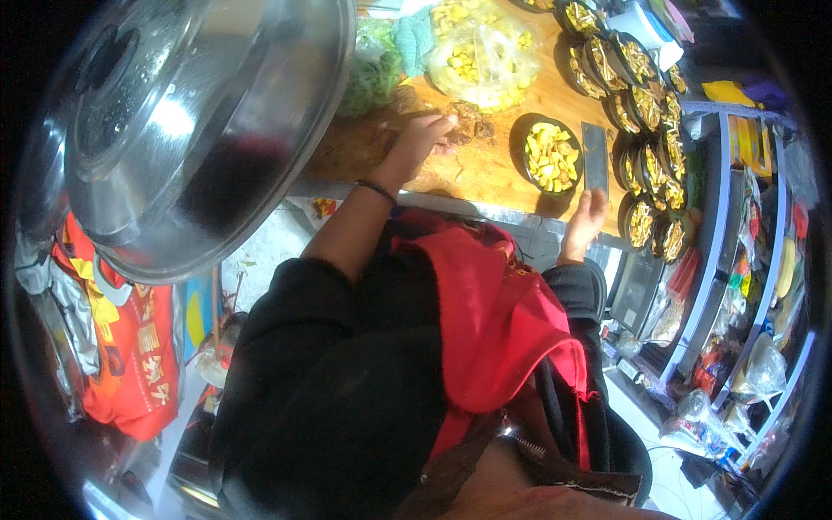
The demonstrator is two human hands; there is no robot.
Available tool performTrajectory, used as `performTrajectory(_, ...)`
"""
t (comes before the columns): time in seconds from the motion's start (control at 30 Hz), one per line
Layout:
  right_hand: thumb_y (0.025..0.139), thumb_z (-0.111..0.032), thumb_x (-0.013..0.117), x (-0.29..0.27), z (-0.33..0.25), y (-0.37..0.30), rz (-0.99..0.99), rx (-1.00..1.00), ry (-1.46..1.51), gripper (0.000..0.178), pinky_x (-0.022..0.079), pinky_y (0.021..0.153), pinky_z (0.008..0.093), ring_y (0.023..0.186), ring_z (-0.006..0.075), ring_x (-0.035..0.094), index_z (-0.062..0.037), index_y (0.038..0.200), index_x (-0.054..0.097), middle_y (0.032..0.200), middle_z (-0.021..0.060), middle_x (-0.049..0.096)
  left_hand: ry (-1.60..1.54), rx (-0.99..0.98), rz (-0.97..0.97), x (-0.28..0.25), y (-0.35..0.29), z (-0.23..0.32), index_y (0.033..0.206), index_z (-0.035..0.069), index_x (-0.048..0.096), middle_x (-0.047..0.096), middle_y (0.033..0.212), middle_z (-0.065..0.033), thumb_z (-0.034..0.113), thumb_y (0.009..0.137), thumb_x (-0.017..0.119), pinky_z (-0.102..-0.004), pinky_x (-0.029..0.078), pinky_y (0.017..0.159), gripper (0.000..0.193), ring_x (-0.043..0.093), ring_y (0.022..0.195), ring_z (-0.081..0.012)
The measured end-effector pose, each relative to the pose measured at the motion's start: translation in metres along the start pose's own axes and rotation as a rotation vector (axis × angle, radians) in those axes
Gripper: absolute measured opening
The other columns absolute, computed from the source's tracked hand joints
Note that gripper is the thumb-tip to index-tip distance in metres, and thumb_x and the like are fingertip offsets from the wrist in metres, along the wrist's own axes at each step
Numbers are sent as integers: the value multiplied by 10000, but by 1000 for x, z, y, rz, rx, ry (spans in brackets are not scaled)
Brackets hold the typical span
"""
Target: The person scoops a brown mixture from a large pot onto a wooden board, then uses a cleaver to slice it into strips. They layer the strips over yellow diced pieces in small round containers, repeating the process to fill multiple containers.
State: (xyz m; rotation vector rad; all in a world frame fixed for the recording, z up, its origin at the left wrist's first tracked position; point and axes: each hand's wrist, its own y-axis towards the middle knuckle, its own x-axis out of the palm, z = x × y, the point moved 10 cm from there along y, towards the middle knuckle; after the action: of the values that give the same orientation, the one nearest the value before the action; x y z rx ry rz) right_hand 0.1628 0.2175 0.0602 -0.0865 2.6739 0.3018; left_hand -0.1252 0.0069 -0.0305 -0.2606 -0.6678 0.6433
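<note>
My left hand (425,143) is over the wooden board at the near edge of a small heap of chopped brown meat (471,126). Its fingers are curled together, and what lies inside them is hidden. In my right hand (587,221) is a cleaver, its wide grey blade (595,156) lying over the right part of the board. Between the two hands stands a black bowl (526,160) filled with yellow chunks (551,156), with a few brown pieces on top.
A large shiny metal lid (217,113) fills the upper left. Bags of yellow chunks (485,65) and green vegetables (368,65) stand at the back of the wooden board (433,178). Several filled black bowls (641,104) crowd the right side, beside a packed shelf rack (712,243).
</note>
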Motion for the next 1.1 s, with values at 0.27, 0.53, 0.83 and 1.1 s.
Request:
performTrajectory(0.27, 851, -71, 639, 147, -92, -93, -824, 40, 266, 370, 471, 793, 218, 897, 109, 566, 15, 1189, 516, 1005, 56, 590, 2, 21, -294, 43, -6, -8, 1142, 12, 553, 627, 1021, -49, 50, 818, 654, -249, 496, 764, 342, 601, 881, -119)
performTrajectory(0.53, 914, -67, 538, 159, -44, -106, -837, 516, 560, 134, 509, 758, 250, 774, 134, 608, 4, 1018, 581, 867, 65, 633, 255, 150, -283, 52, -15, -3, 1191, 7, 536, 632, 1045, -65, -2, 779, 666, -244, 480, 807, 432, 580, 954, -115)
performTrajectory(0.83, 898, -3, 526, 156, -22, -113, -843, 505, 509, 178, 527, 729, 245, 802, 137, 632, -4, 1072, 568, 951, 67, 637, 855, 584, -81, 46, -30, 14, 1054, 12, 592, 618, 914, -122, 21, 736, 639, -356, 494, 769, 321, 613, 872, -277)
performTrajectory(1.1, 912, -10, 507, 132, -16, -104, -789, 347, 303, 292, 477, 737, 203, 833, 82, 559, 21, 1201, 497, 1001, 58, 604, 1460, 891, 451, 1, -31, 81, 995, 50, 603, 544, 1062, -148, 85, 742, 571, -421, 416, 881, 258, 505, 1037, -333)
